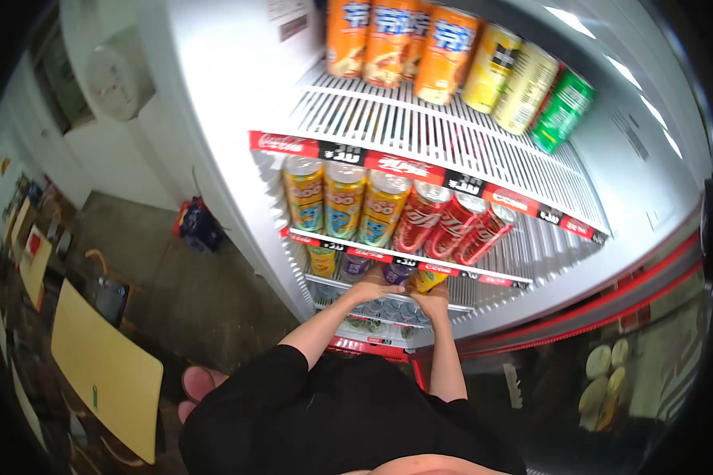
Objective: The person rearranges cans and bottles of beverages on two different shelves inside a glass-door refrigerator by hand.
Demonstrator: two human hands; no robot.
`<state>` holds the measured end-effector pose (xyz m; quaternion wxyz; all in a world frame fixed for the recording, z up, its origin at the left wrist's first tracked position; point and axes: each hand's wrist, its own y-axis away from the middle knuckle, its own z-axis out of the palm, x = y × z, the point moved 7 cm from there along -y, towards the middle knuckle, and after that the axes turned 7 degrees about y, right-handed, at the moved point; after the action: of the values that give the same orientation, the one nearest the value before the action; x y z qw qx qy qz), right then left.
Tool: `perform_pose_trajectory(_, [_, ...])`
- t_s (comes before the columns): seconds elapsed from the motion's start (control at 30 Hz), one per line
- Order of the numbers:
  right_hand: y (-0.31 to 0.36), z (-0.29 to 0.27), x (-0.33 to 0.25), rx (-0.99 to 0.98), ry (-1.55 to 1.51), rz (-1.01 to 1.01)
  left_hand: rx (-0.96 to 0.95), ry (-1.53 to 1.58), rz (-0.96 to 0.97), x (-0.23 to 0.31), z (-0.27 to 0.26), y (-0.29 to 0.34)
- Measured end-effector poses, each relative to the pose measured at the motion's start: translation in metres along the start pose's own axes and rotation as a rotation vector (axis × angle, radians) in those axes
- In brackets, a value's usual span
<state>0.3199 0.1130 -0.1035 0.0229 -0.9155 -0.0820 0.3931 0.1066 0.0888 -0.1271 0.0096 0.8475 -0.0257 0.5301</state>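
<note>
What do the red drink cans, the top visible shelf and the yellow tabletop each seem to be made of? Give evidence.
Red drink cans: probably glossy printed metal, judging by the shiny, silvery lids.
Top visible shelf: likely white-coated metal wire, given its thin, evenly spaced bars.
Yellow tabletop: smooth, even colour; perhaps laminate or painted wood, the view leaves it open.

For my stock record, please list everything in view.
Cooler: one, white, ahead
Orange cans: four, orange, top shelf
Yellow cans: two, yellow, top shelf
Green can: one, green, top shelf
Patterned cans: three, golden, second shelf
Red cans: three, red, second shelf
Purple drinks: two, purple, third shelf
Yellow drinks: two, yellow, third shelf
Containers: several, clear, lower
Tabletop: one, yellow, left
Bundle: one, dark, floor
Clutter: uncounted, mixed, left
Left grip: one, bare, by purple drinks
Right grip: one, bare, by yellow drinks
</note>
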Motion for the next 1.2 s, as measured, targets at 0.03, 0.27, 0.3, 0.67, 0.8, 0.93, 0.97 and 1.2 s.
perform_pose_trajectory(0.03, [0.002, -0.003, 0.013, 0.007, 0.046, 0.003, -0.037, 0.072, 0.002, 0.023, 0.003, 0.002])
perform_pose_trajectory(0.27, [0.002, -0.008, -0.012, 0.092, 0.119, -0.126, -0.074, 0.169, -0.087, 0.007, 0.007, -0.006])
perform_pose_trajectory(0.3, [0.001, -0.008, -0.007, 0.09, 0.087, -0.102, -0.047, 0.164, -0.098, 0.004, 0.007, -0.006])
perform_pose_trajectory(0.67, [0.015, -0.013, -0.011, 0.047, -0.079, -0.083, 0.012, 0.042, -0.136, 0.031, -0.009, 0.015])
perform_pose_trajectory(0.8, [0.007, -0.001, 0.009, -0.054, -0.207, -0.051, -0.054, 0.063, -0.188, 0.031, -0.006, 0.008])
perform_pose_trajectory(0.93, [-0.001, -0.007, -0.004, -0.065, -0.208, -0.047, 0.043, 0.069, -0.072, 0.034, -0.013, 0.002])
perform_pose_trajectory(0.97, [0.0, -0.012, -0.008, -0.072, -0.269, -0.032, 0.003, 0.095, -0.155, 0.056, -0.023, 0.01])
perform_pose_trajectory(1.2, [-0.003, -0.018, 0.033, 0.093, -0.488, 0.113, -0.008, 0.103, -0.065, 0.058, -0.017, 0.01])
